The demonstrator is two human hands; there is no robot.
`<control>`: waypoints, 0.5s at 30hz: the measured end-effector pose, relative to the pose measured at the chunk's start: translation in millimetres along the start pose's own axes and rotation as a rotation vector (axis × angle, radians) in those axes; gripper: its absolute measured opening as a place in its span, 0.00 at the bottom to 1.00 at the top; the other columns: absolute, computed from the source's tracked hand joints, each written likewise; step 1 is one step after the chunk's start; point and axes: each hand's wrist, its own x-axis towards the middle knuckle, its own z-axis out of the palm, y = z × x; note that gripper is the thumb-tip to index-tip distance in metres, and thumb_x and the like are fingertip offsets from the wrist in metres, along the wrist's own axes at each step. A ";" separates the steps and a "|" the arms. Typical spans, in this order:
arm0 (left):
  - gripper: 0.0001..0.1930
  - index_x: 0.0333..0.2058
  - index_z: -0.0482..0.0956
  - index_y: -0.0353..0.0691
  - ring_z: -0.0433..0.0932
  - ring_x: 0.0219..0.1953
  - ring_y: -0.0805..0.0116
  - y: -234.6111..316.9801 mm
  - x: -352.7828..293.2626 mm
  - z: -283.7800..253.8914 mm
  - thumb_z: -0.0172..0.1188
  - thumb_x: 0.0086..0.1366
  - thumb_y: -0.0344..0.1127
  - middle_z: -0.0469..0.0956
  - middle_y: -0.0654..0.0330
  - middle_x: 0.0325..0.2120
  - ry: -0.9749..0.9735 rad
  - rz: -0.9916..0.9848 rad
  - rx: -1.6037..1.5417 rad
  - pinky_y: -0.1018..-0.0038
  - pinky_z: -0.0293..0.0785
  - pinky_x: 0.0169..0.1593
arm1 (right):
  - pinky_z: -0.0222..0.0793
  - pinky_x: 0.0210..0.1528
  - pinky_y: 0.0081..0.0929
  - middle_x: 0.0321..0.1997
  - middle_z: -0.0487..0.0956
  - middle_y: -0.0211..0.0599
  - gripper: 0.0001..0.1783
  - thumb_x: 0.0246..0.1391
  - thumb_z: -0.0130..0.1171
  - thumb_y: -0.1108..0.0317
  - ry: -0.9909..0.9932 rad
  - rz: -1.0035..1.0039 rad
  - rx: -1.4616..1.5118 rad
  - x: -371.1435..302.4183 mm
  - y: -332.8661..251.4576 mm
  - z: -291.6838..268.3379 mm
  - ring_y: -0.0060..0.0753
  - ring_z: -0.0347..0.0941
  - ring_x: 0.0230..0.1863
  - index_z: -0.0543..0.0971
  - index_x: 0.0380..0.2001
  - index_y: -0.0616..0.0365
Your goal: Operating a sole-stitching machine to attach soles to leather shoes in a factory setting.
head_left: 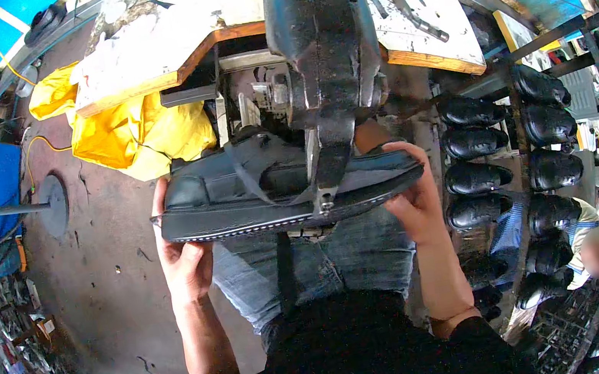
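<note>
On my feed I have the left hand point(188, 269) and the right hand point(420, 196) each pinching one end of the black shoe point(231, 220), level at the lower tip of the machine point(325, 44). Beyond spreads the bench point(134, 64), with yellow cloth point(130, 139) near its left part and racked shoes point(475, 142) off right.

Shoe point(219, 191) at machine head point(325, 44), workbench point(156, 53) beyond, shoes point(475, 141) on rack point(519, 146) right, pedestal fan point(53, 206) left

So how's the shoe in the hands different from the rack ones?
The held shoe is between the left hand and right hand; the rack shoes sit in columns on a rack. The held shoe is at the big dark machine; the rack shoes are off to the right. Both look black.
</note>
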 end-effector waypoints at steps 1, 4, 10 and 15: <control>0.59 0.73 0.48 0.40 0.72 0.62 0.60 3.3 -2.0 1.0 0.80 0.50 0.38 0.68 0.56 0.63 0.001 -0.002 0.016 0.62 0.69 0.66 | 0.65 0.64 0.30 0.61 0.70 0.35 0.45 0.47 0.71 0.73 0.012 0.018 0.028 0.5 -1.4 6.0 0.30 0.68 0.61 0.59 0.67 0.59; 0.58 0.73 0.49 0.40 0.71 0.63 0.60 5.3 -5.6 -6.7 0.80 0.51 0.39 0.67 0.56 0.63 0.042 0.025 0.064 0.62 0.68 0.66 | 0.67 0.62 0.29 0.60 0.70 0.36 0.45 0.47 0.70 0.76 -0.007 0.028 0.081 1.8 0.0 14.0 0.29 0.69 0.60 0.59 0.67 0.59; 0.56 0.71 0.52 0.32 0.56 0.72 0.51 11.7 -5.0 13.4 0.74 0.54 0.56 0.56 0.45 0.71 0.113 0.436 0.713 0.54 0.48 0.74 | 0.74 0.55 0.25 0.57 0.72 0.37 0.41 0.50 0.66 0.84 -0.046 0.099 0.116 4.2 -12.3 30.7 0.28 0.74 0.54 0.60 0.66 0.59; 0.55 0.66 0.61 0.33 0.59 0.70 0.39 37.8 1.8 59.5 0.76 0.47 0.60 0.62 0.44 0.68 -0.194 0.787 1.170 0.48 0.48 0.73 | 0.74 0.57 0.29 0.56 0.73 0.38 0.42 0.49 0.71 0.80 -0.099 0.087 0.058 10.1 -20.6 46.3 0.30 0.74 0.56 0.61 0.65 0.59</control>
